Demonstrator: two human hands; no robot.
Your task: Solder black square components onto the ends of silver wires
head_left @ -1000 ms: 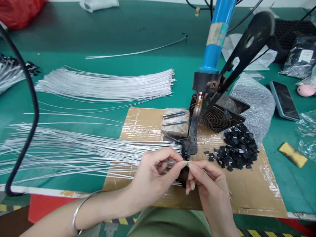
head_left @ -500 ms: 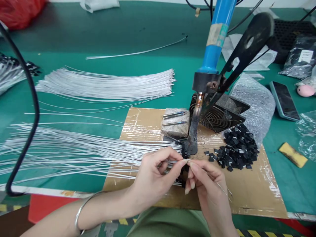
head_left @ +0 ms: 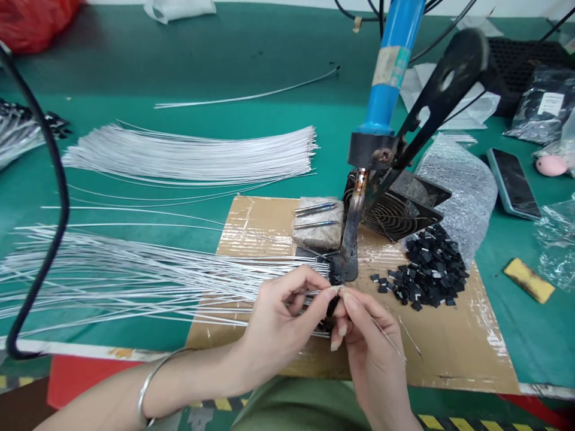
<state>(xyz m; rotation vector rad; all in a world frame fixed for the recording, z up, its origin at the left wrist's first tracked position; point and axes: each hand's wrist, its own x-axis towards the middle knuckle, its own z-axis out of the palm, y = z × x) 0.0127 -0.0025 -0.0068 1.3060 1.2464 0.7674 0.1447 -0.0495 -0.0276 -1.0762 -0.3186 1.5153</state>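
Note:
My left hand (head_left: pixel 287 317) is closed in a pinch on a thin white wire, near the wire's end. Its fingertips meet those of my right hand (head_left: pixel 371 335), also pinched; a thin silvery wire (head_left: pixel 389 340) runs out from the right hand toward the lower right. What lies exactly between the touching fingertips is hidden. Under and behind both hands, a loose bundle of white wires (head_left: pixel 179 263) stretches left, its ends at small black pieces (head_left: pixel 335 272). Just beyond the fingers stands a soldering iron (head_left: pixel 380 108) with a blue handle, tip down in a black holder.
A heap of small black parts (head_left: pixel 431 272) sits on the cardboard (head_left: pixel 471 353), near a fan (head_left: pixel 395 206). A stone-like block (head_left: pixel 317 236) carries metal tips. Behind lies another white wire bundle (head_left: pixel 193 152). A phone (head_left: pixel 514 182) and yellow sponge (head_left: pixel 529 280) are right; a black cable (head_left: pixel 58 179) arches left.
My right hand has turned and shifted slightly left and down, and the thin wire's tail has swung left with it. My left hand keeps its pinch almost unmoved.

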